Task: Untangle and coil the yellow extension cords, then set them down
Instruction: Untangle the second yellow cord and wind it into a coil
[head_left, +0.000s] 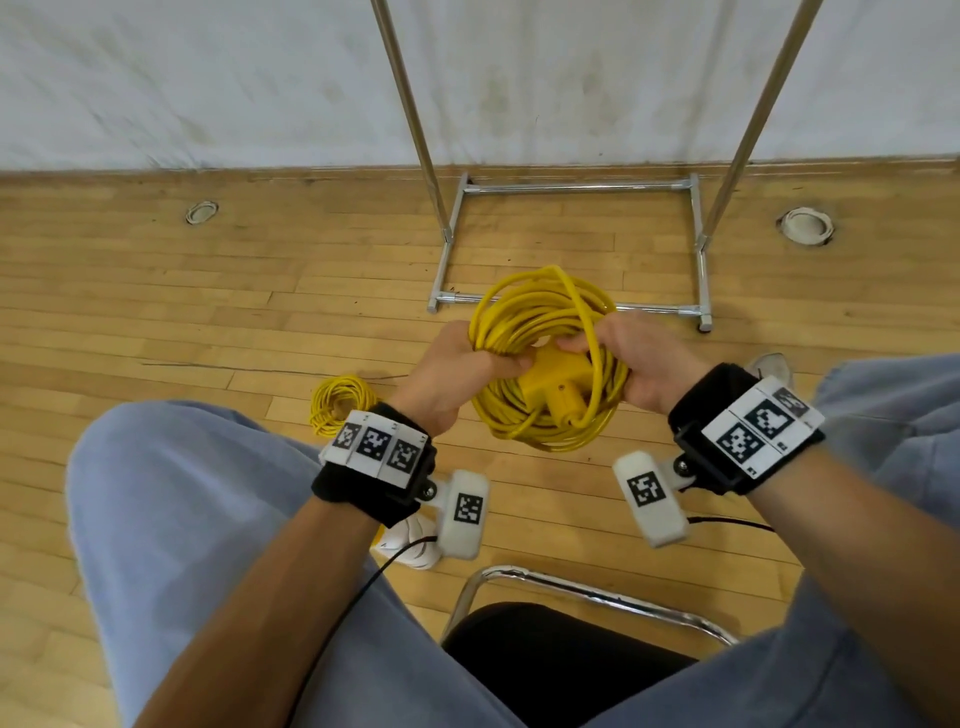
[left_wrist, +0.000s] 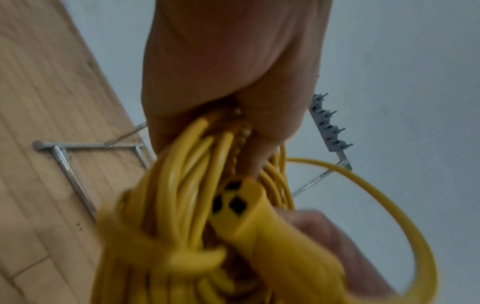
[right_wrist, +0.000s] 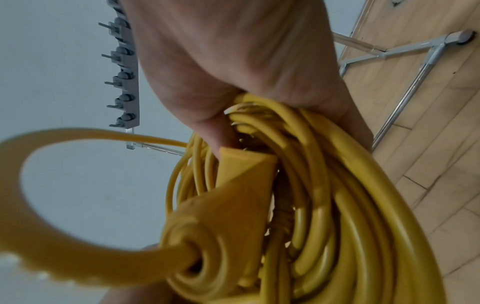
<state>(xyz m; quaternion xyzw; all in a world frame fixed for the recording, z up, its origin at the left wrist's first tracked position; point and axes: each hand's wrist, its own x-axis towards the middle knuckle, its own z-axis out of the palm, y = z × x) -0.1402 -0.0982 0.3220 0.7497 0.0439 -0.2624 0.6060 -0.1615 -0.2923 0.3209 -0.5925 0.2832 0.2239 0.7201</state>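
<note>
A big coil of yellow extension cord (head_left: 540, 312) is held up between my knees, with its yellow socket block (head_left: 558, 387) lying across the middle. My left hand (head_left: 457, 371) grips the coil's left side, fingers curled round the bundled loops (left_wrist: 182, 164). My right hand (head_left: 631, 358) grips the right side (right_wrist: 324, 144), and one loose strand (head_left: 582, 322) runs over its thumb. The socket block's face (left_wrist: 233, 203) shows in the left wrist view, its cord end (right_wrist: 207, 246) in the right wrist view. A second, smaller yellow coil (head_left: 340, 402) lies on the floor by my left knee.
I sit on a chrome-framed chair (head_left: 587, 592) over a wooden floor (head_left: 156, 312). A chrome rack base (head_left: 571, 249) stands ahead against a white wall (head_left: 208, 78). Two round floor fittings (head_left: 201, 212) (head_left: 805, 224) flank it. White shoes (head_left: 415, 545) are near the chair.
</note>
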